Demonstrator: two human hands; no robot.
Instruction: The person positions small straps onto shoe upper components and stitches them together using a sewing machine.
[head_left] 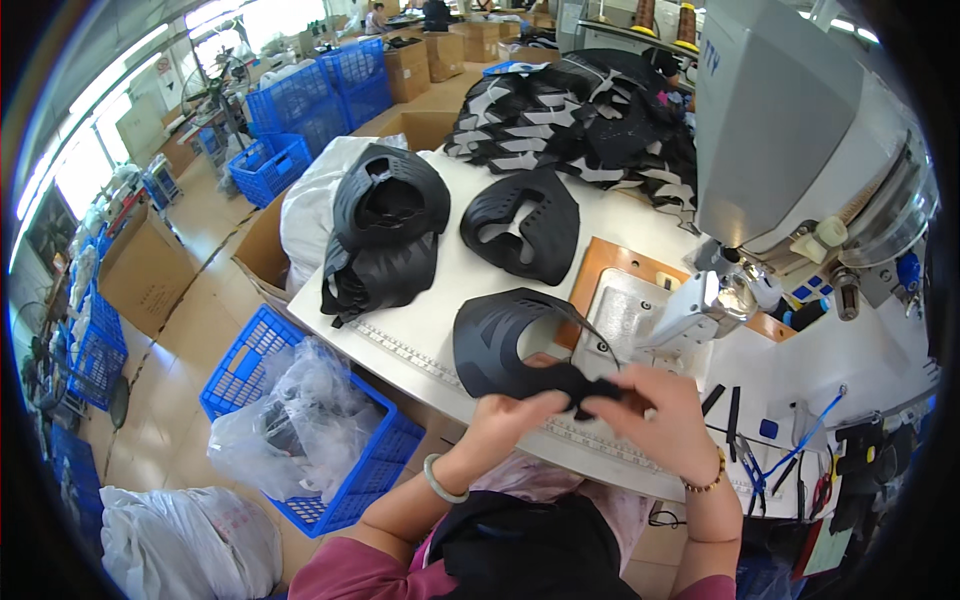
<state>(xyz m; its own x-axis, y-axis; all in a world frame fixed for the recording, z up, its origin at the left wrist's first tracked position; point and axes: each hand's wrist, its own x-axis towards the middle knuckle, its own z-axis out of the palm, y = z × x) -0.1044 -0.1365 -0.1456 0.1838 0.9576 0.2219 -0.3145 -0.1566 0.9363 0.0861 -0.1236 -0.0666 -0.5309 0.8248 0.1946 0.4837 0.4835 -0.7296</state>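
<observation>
Near the table's front edge I hold a black moulded mask-like piece [485,345] with a curved opening. My left hand [510,425] pinches its near edge between thumb and fingers. At the same edge, to the right, my right hand [665,415] is closed on it, slightly blurred. A narrow black part shows between my fingertips; its detail is hidden. Just beyond lies another black mask-like piece [555,235]. Two more, one against the other, form a small stack [425,190] at the table's left side. To the right stands an industrial sewing machine [780,130] with a metal bed plate [610,320].
Many black and grey pieces [600,125] are heaped at the table's back. Scissors [748,462] and small tools lie at the right. Below left, a blue crate [395,440] holds clear plastic bags [300,430]. A white sack [190,545] stands beside it on the floor.
</observation>
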